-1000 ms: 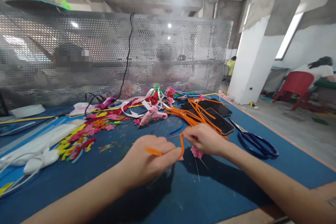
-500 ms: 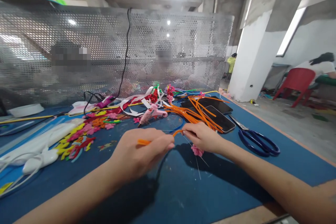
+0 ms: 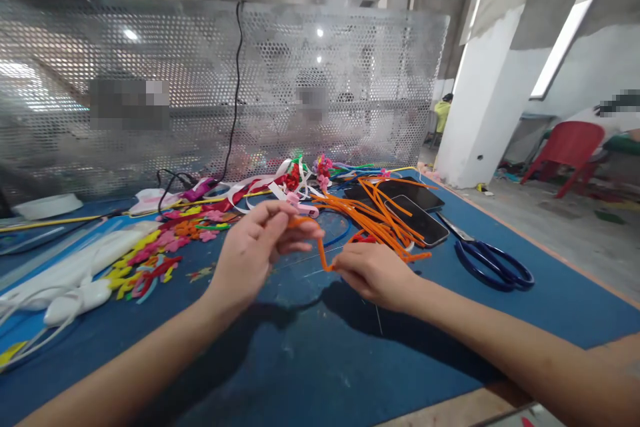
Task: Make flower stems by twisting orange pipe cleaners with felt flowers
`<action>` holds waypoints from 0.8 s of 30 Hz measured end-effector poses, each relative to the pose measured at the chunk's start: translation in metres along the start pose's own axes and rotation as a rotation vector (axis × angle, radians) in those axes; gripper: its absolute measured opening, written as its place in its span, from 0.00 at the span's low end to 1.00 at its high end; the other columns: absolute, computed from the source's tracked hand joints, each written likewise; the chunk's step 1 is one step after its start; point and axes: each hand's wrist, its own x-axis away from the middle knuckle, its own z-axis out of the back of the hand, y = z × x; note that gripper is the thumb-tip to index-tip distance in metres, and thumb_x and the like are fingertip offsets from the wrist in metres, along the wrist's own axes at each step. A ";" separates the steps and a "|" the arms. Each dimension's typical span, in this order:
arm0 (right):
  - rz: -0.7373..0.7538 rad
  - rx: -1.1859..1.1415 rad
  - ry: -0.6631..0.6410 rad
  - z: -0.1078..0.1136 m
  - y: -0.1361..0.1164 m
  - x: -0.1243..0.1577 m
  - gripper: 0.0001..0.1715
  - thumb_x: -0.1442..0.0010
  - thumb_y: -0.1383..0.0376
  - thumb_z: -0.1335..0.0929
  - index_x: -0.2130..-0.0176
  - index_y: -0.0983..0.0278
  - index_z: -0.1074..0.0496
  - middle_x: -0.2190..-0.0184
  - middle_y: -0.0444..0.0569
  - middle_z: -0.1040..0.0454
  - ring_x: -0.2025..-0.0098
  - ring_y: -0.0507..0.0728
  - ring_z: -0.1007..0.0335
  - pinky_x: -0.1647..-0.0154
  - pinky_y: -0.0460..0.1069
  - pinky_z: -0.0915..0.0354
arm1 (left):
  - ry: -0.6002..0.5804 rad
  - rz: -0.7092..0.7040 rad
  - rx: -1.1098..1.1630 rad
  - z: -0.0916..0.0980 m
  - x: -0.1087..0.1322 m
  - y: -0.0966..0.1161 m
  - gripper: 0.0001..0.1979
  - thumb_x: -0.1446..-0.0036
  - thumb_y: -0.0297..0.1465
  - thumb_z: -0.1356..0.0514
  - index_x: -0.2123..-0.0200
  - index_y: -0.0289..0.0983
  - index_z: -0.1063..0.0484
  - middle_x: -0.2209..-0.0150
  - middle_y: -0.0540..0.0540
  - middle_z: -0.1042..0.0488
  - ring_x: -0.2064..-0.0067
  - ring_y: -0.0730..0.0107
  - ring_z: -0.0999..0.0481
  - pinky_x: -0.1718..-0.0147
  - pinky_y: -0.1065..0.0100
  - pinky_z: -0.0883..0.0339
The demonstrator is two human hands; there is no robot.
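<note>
An orange pipe cleaner (image 3: 321, 250) spans the gap between my two hands, bent at a sharp angle above the table. My left hand (image 3: 257, 243) pinches its upper end between thumb and fingers, the other fingers partly extended. The lower end sits in my right hand (image 3: 373, 270), whose fingers are curled closed around it. Just behind my right hand lies a pile of orange pipe cleaners (image 3: 367, 217). A pink glue gun (image 3: 303, 208) is partly hidden behind my left hand. Thin clear strands cross the table beneath the hands.
Blue-handled scissors (image 3: 493, 267) and a phone (image 3: 417, 220) lie to the right. Colourful pipe cleaner pieces (image 3: 165, 243) and a white power strip (image 3: 90, 263) are on the left. A perforated metal panel (image 3: 280, 80) rises behind the blue table (image 3: 320, 367).
My left hand has turned and lifted, its fingers now opened out more. The orange pipe cleaner shows a longer bent stretch between the hands. My right hand covers where the pink flower was.
</note>
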 end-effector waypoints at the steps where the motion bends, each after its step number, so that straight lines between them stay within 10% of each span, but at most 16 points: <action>1: 0.018 0.016 -0.007 0.000 -0.005 0.001 0.08 0.39 0.67 0.41 0.66 0.64 0.33 0.71 0.45 0.30 0.70 0.51 0.36 0.72 0.45 0.49 | 0.050 0.009 0.045 0.007 -0.008 -0.004 0.08 0.44 0.34 0.43 0.66 0.37 0.37 0.68 0.46 0.22 0.65 0.67 0.21 0.71 0.74 0.28; 8: -0.004 -0.046 0.077 -0.006 -0.019 0.003 0.12 0.36 0.66 0.44 0.69 0.64 0.38 0.75 0.43 0.32 0.75 0.50 0.39 0.75 0.45 0.52 | -0.136 0.311 -0.055 0.039 -0.022 -0.065 0.17 0.43 0.39 0.45 0.55 0.39 0.45 0.66 0.44 0.23 0.69 0.65 0.21 0.72 0.68 0.29; 17: -0.083 -0.291 0.145 -0.008 -0.013 0.003 0.09 0.38 0.70 0.43 0.66 0.65 0.37 0.70 0.48 0.32 0.68 0.52 0.37 0.66 0.45 0.42 | -0.245 -0.438 -0.913 0.013 0.016 -0.066 0.12 0.42 0.29 0.47 0.55 0.38 0.33 0.56 0.42 0.28 0.51 0.62 0.31 0.49 0.56 0.40; 24: -0.046 -0.262 0.125 -0.009 -0.016 0.004 0.11 0.38 0.70 0.44 0.68 0.65 0.37 0.73 0.47 0.33 0.71 0.51 0.39 0.70 0.44 0.44 | 0.027 -0.287 -0.569 -0.001 0.026 -0.067 0.05 0.44 0.29 0.43 0.65 0.37 0.27 0.67 0.47 0.25 0.67 0.72 0.25 0.65 0.71 0.30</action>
